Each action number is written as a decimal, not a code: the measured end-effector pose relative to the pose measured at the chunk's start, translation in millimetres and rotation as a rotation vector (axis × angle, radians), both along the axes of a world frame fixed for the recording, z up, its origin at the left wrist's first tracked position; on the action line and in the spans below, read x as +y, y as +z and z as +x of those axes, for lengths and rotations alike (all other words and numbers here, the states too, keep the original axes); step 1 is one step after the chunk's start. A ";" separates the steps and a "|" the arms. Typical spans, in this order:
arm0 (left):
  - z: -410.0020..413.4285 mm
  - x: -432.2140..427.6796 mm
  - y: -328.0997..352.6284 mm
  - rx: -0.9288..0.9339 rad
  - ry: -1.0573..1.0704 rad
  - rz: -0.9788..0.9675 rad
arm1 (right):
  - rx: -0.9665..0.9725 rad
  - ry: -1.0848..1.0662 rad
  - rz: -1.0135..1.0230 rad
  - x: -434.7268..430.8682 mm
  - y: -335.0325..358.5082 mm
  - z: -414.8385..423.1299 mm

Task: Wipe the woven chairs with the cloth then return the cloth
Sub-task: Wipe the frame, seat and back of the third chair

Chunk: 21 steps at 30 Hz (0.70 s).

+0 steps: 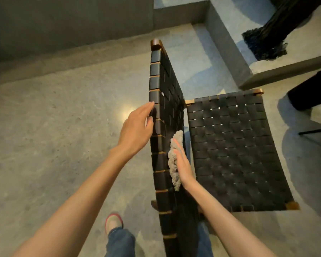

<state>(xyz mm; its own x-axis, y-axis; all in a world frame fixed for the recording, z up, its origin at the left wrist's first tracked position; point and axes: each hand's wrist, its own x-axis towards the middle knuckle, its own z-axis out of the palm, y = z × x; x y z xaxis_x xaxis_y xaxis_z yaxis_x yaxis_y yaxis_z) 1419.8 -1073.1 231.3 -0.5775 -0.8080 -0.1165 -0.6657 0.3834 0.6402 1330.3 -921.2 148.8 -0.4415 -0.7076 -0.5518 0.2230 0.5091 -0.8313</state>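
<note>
A woven chair of dark straps on a wooden frame stands in front of me, seen from above. Its backrest (163, 86) runs up the middle of the view and its seat (233, 153) spreads to the right. My right hand (183, 166) presses a grey fluffy cloth (174, 160) flat against the inner face of the backrest, fingers straight. My left hand (137, 127) rests on the top edge of the backrest, fingertips touching the straps and fingers relaxed.
The chair stands on a pale concrete floor (63, 127). A grey low wall (226, 45) runs behind it. A black fringed piece (267, 38) hangs at the upper right, and a dark object (308, 91) stands by the seat's far corner. My foot (113, 221) is at the bottom.
</note>
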 end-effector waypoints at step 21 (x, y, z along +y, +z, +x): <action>66.8 69.1 52.0 -0.217 -0.993 -0.098 | 0.486 -0.146 0.569 159.2 119.5 171.3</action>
